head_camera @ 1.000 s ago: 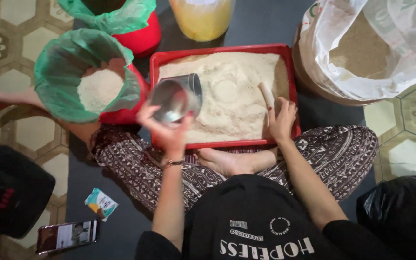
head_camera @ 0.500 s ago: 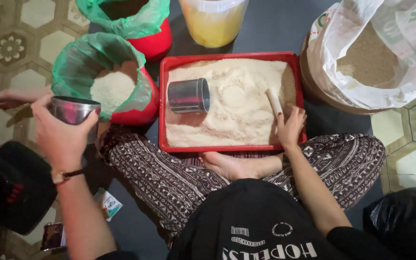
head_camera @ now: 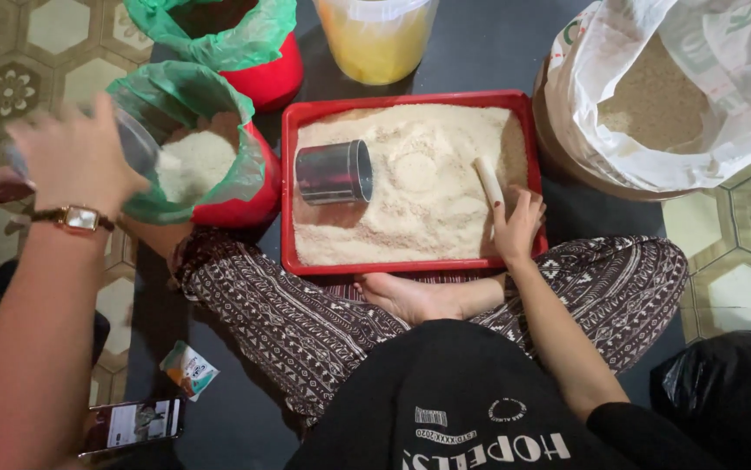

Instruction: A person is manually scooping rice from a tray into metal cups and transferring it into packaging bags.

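Observation:
My left hand [head_camera: 75,161] grips a shiny metal cup [head_camera: 136,144], blurred by motion, at the left rim of a green-lined red bucket [head_camera: 249,187] that holds white grain. My right hand [head_camera: 517,224] rests flat on the near right corner of a red tray [head_camera: 410,267] filled with pale meal, its fingertips at the end of a short wooden stick [head_camera: 487,181]. A metal can [head_camera: 334,171] lies on its side in the left part of the tray.
A second green-lined red bucket [head_camera: 262,74] and a yellow tub [head_camera: 375,39] stand behind the tray. A white sack of grain [head_camera: 671,96] is at the right. A phone [head_camera: 132,424], a small packet [head_camera: 188,370] and a black bag [head_camera: 728,392] lie on the floor.
My left hand lifted the cup from over the tray, swung far left, and now comes back toward the grain bucket. The right hand stays on the tray.

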